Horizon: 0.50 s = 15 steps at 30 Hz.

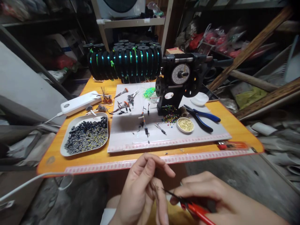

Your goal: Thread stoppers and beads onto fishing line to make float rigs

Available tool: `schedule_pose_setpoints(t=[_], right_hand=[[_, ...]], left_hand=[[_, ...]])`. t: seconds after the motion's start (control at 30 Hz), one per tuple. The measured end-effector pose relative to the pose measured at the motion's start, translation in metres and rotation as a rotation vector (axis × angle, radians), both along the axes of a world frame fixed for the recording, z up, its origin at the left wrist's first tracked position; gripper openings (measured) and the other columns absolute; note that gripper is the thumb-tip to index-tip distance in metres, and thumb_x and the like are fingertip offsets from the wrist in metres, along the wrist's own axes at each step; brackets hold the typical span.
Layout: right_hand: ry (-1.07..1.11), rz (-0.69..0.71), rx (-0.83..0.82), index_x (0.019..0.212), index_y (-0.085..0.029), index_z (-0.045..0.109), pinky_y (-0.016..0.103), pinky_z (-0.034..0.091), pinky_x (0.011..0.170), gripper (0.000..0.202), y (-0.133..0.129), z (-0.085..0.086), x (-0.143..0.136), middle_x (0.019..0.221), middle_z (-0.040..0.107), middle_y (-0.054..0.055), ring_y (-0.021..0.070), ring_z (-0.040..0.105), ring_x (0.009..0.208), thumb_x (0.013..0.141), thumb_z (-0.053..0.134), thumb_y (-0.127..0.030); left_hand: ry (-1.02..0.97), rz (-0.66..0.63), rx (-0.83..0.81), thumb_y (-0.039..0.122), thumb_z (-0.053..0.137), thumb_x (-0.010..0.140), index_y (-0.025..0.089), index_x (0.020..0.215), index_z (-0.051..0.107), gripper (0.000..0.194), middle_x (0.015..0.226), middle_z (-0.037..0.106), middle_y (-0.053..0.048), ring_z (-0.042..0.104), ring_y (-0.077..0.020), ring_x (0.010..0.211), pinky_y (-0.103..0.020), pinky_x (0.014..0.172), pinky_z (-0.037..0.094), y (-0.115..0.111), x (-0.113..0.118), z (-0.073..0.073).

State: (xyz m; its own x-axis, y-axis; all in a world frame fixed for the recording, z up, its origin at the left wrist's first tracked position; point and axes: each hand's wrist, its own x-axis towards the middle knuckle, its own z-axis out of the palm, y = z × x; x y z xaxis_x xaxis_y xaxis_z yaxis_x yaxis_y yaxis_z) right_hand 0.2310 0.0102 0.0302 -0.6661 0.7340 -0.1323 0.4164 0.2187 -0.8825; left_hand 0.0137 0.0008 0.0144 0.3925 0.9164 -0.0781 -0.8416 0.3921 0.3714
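My left hand (142, 187) is in front of the table's near edge, its fingers curled and pinched around something too small to make out. Just right of it, my right hand (206, 193) grips a red-handled tool (195, 211). The tool's thin dark tip reaches the fingers of my left hand. Beyond both hands, a white board (126, 137) carries small black pieces with wires (146, 130), a dish of gold bits (185, 125), scattered coloured beads (171, 116) and blue-handled pliers (202, 120).
On the orange table (52, 156), a white tray (106, 131) of dark and grey pieces sits left, near a white power bank (81, 103). Spools (124, 64) on a black machine (179, 75) stand at the back. A red cutter (234, 145) lies at right.
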Motion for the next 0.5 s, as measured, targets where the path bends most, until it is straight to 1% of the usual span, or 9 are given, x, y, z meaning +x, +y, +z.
schedule_pose_setpoints(t=[0.13, 0.23, 0.37, 0.43, 0.5], right_hand=[[-0.005, -0.032, 0.017, 0.119, -0.034, 0.073, 0.035, 0.06, 0.085, 0.034, 0.001, -0.004, 0.001, 0.11, 0.074, 0.011, 0.0239, 0.073, 0.099, 0.085, 0.073, -0.036], [-0.012, -0.017, 0.022, 0.119, -0.034, 0.073, 0.035, 0.059, 0.086, 0.034, 0.002, -0.003, -0.002, 0.11, 0.074, 0.011, 0.0236, 0.072, 0.099, 0.085, 0.072, -0.037], [-0.039, 0.025, 0.016, 0.118, -0.035, 0.073, 0.035, 0.058, 0.088, 0.033, 0.006, 0.006, -0.009, 0.108, 0.075, 0.009, 0.024, 0.072, 0.099, 0.085, 0.072, -0.039], [-0.034, 0.044, 0.011, 0.118, -0.035, 0.073, 0.034, 0.058, 0.087, 0.032, 0.009, 0.009, -0.012, 0.107, 0.076, 0.009, 0.0238, 0.072, 0.099, 0.086, 0.071, -0.04], [-0.017, 0.04, 0.003, 0.117, -0.035, 0.074, 0.032, 0.058, 0.086, 0.033, 0.01, 0.01, -0.013, 0.106, 0.076, 0.009, 0.0235, 0.072, 0.098, 0.085, 0.073, -0.039]], left_hand=[[0.013, 0.0, -0.022, 0.031, 0.042, 0.103, 0.015, 0.097, 0.067, 0.03, 0.096, 0.075, -0.004, 0.071, -0.0096, 0.042, -0.004, 0.03, 0.041, -0.002, -0.001, 0.002], [0.053, 0.0, -0.038, 0.032, 0.044, 0.102, 0.016, 0.097, 0.067, 0.028, 0.096, 0.076, -0.004, 0.07, -0.0089, 0.041, -0.003, 0.031, 0.039, -0.004, -0.002, 0.001], [0.08, 0.018, -0.045, 0.036, 0.05, 0.1, 0.017, 0.096, 0.066, 0.025, 0.091, 0.077, -0.002, 0.068, -0.0072, 0.038, -0.008, 0.042, 0.05, -0.003, -0.001, -0.002], [0.083, 0.032, -0.039, 0.036, 0.053, 0.099, 0.018, 0.094, 0.066, 0.023, 0.086, 0.077, -0.002, 0.067, -0.006, 0.037, -0.009, 0.044, 0.051, -0.002, 0.0, -0.003], [0.102, 0.043, -0.037, 0.036, 0.056, 0.097, 0.018, 0.092, 0.066, 0.021, 0.082, 0.077, -0.002, 0.065, -0.0054, 0.034, -0.009, 0.041, 0.049, -0.002, 0.002, -0.004]])
